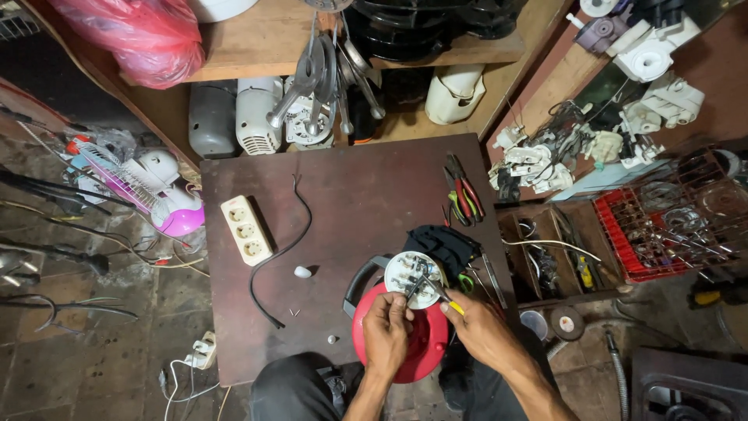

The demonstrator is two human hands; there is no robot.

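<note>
Gripping one yellow-handled tool (446,298), your right hand (477,327) works beside your left hand (387,326), pinched on one round red appliance's (405,347) white disc (413,277).

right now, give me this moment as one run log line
left hand steadies white round part | right hand holds yellow-handled tool to it | red housing beneath

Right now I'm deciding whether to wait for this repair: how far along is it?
Midway, it seems. Done: the red appliance is opened, its round white wiring plate exposed, and small screws lie loose on the table. In hand: the left hand steadies wires while the right hand works a yellow-handled tool at the plate. Left: closing up and refitting the screws.
</note>
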